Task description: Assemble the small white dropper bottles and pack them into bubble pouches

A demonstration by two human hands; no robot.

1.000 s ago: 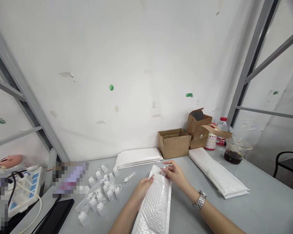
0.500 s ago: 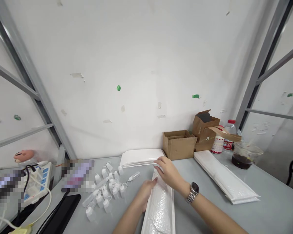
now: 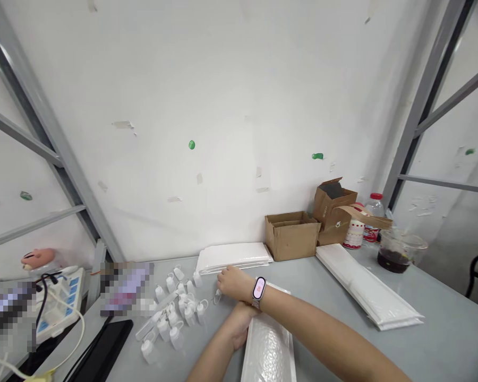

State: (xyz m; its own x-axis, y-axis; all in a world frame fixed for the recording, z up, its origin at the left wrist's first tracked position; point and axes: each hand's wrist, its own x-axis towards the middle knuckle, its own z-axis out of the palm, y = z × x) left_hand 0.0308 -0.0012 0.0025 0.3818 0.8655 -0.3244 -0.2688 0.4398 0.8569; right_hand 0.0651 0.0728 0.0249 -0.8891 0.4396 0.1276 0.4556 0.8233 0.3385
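Note:
My left hand (image 3: 241,323) is closed on the upper left edge of a white bubble mailer (image 3: 269,350), which stretches down past the frame's lower edge. Crossing over it, my right hand (image 3: 235,284) wears a watch at the wrist and has its fingers curled down over a small clear plastic bottle (image 3: 217,297). Only the bottle's cap end shows; the fingers hide its body. To the left lies a loose group of similar small bottles with white tethered caps (image 3: 177,307). The mailer's top end is partly covered by my right forearm.
White mailers (image 3: 235,254) lie stacked by the wall, and more mailers (image 3: 368,286) lie on the right. Behind stand an open cardboard box (image 3: 295,239), a brown carton (image 3: 332,212) and a cup of dark liquid (image 3: 394,260). A power strip (image 3: 63,313) and black tray (image 3: 103,350) are left.
My right hand has left the mailer's top end and moved left across my left hand to the lone bottle. My left hand still holds the mailer, which has shifted slightly right.

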